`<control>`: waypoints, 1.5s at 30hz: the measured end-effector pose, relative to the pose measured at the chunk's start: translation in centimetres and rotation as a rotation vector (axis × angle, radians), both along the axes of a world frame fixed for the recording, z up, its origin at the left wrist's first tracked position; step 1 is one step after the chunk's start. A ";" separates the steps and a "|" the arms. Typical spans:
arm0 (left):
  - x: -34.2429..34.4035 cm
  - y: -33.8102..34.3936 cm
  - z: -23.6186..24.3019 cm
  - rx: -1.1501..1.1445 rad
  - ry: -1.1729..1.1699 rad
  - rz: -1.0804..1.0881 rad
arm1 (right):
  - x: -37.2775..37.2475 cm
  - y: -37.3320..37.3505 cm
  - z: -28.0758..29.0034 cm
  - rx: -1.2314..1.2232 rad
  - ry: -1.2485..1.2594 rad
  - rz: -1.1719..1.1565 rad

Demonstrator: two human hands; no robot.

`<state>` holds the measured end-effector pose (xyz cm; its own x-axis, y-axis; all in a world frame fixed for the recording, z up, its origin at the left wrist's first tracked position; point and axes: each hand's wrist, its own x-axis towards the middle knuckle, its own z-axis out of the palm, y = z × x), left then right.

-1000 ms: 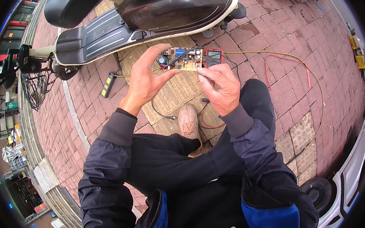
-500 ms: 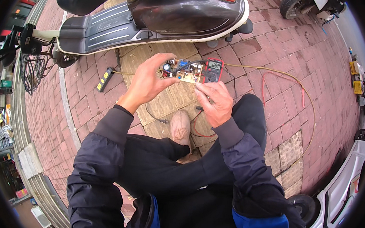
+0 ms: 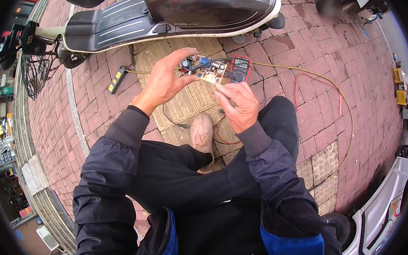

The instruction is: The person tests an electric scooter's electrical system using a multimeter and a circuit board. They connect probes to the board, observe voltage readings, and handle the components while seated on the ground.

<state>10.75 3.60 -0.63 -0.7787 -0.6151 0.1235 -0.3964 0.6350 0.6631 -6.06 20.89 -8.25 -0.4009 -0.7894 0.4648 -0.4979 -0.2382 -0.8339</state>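
Note:
A circuit board (image 3: 212, 76) with a pale face, coils, capacitors and wires is held up in front of me, slightly tilted. My left hand (image 3: 168, 78) grips its left end between thumb and fingers. Closed in a pinch, my right hand (image 3: 239, 104) has its fingertips at the board's lower right edge; whatever is between them is too small or hidden to make out. Just beyond the board's right end lies a red and black multimeter (image 3: 240, 69) with a grey display, partly covered by the board and my right fingers.
A dark scooter (image 3: 202, 10) stands across the far side. A black power strip with yellow sockets (image 3: 117, 80) lies left on the brick paving, joined to a tan cable. Red wire (image 3: 319, 77) lies to the right. A plug on a cord (image 3: 182, 125) is by my shoe (image 3: 202, 132).
The board has tilted a little, its right end turning slightly downward. My right hand has shifted slightly left along with it, and my left hand keeps its grip.

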 end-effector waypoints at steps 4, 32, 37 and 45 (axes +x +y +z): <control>-0.1 0.0 0.0 -0.030 0.012 -0.012 | 0.0 0.0 0.1 0.002 0.006 -0.001; -0.2 0.2 0.2 -0.021 -0.025 -0.020 | -0.8 -0.1 0.0 0.102 -0.477 -0.041; -0.2 0.2 0.2 -0.034 -0.022 -0.026 | -0.9 -0.3 -0.3 0.088 -0.588 -0.033; -0.2 0.3 0.4 0.052 -0.039 -0.016 | -1.0 -0.1 0.3 0.167 -0.725 0.007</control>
